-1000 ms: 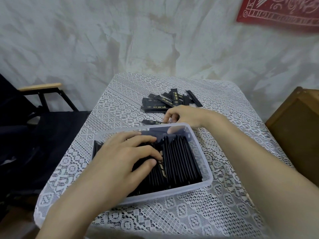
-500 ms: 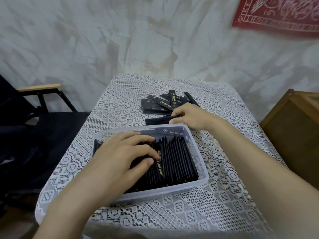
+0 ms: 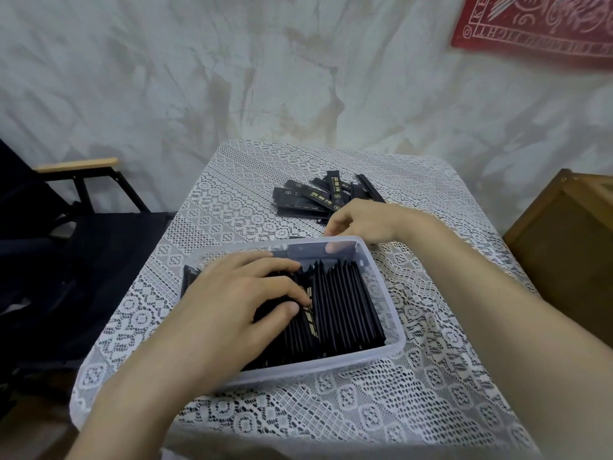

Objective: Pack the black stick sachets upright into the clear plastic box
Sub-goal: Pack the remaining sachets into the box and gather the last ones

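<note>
The clear plastic box (image 3: 395,315) sits mid-table, filled with a row of black stick sachets (image 3: 345,307) standing on edge. My left hand (image 3: 238,300) lies flat on the left part of that row, fingers spread and pressing down. At the box's far rim, my right hand (image 3: 361,220) has its fingers curled and pinches one black sachet (image 3: 306,257), which lies along the inside of the far wall. One fingertip shows through the plastic. A loose pile of sachets (image 3: 315,197) lies on the cloth just beyond that hand.
A white lace cloth (image 3: 331,410) covers the small table. A dark folding chair with a wooden armrest (image 3: 76,164) stands at the left, a wooden cabinet (image 3: 564,244) at the right. The wall behind carries a red hanging (image 3: 537,24).
My right hand picked a sachet off the table behind the box and brought it over the far rim into the box. My left hand stayed on the packed row.
</note>
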{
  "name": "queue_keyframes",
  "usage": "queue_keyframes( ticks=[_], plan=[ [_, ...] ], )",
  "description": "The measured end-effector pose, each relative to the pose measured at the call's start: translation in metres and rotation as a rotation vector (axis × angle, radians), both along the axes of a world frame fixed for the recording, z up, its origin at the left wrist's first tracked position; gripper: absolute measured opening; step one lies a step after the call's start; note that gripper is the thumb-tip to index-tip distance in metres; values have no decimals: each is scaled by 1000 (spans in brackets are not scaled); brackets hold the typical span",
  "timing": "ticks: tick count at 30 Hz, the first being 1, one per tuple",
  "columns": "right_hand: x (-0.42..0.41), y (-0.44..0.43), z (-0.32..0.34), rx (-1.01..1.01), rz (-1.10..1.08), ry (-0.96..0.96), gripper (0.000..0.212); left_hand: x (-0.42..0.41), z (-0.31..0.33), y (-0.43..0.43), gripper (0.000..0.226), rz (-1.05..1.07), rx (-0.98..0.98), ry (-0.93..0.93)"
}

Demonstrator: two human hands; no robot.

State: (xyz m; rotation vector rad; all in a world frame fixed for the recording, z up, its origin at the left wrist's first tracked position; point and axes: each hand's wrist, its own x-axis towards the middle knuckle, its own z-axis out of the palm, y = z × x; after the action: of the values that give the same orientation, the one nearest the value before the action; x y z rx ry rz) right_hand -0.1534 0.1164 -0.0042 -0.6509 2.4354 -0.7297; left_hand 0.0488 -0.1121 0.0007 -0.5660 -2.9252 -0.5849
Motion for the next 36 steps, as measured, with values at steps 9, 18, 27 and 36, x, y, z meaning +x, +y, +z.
queue_keyframes(
  ticks=[9,18,27,36],
  plan=[
    [-2,-12,4,172,81,-43,34,-1,-1,-1,38,-6,6,8],
    [-2,-11,9,124,46,-166,30,0,-1,0,34,-7,-5,10],
    [-3,-16,8,156,67,-247,34,-1,-2,-1,37,-19,6,19],
    [-1,-15,16,151,29,-285,23,0,-1,-1,39,-23,8,21]
  ],
)
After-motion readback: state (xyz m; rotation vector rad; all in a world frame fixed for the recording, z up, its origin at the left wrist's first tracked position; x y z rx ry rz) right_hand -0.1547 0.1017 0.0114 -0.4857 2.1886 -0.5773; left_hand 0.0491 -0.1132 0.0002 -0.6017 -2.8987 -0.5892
